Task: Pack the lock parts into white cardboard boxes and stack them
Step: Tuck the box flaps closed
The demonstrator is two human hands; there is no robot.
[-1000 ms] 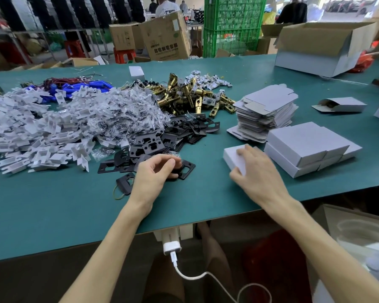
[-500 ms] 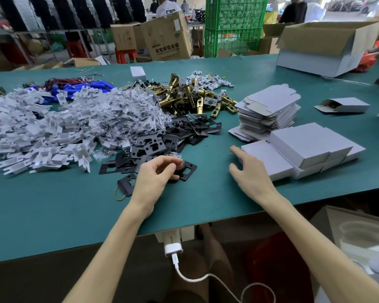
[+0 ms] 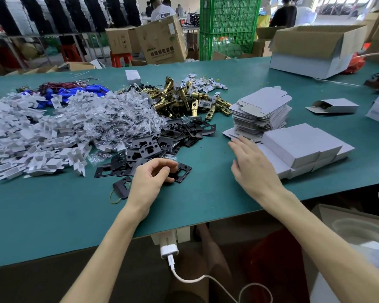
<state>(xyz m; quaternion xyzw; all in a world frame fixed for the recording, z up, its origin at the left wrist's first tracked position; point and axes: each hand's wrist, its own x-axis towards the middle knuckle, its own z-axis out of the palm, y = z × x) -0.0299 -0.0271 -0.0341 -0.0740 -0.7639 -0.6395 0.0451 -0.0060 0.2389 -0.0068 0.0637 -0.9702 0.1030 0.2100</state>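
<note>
Leftmost, a heap of white plastic parts (image 3: 31, 136) covers the green table (image 3: 53, 215) at nine o'clock, with bagged screws (image 3: 109, 119) piled just beside it toward the middle. Black strike plates (image 3: 162, 138) spill from that heap toward six o'clock, and brass latch bolts (image 3: 184, 99) lie at twelve o'clock of them. The left hand (image 3: 149, 180) sits at the near edge of the black pile, fingers curled, thumb and fingertips pinching a single black plate (image 3: 183, 171) that lies flat on the table. At three o'clock of it, apart, the right hand (image 3: 254, 165) is palm down, fingers straight and spread, holding nothing. It is just beside the stacked white cardboard boxes (image 3: 300, 147); whether it touches the lowest one I cannot tell. Flat box blanks (image 3: 260, 112) stand stacked at twelve o'clock of that hand.
</note>
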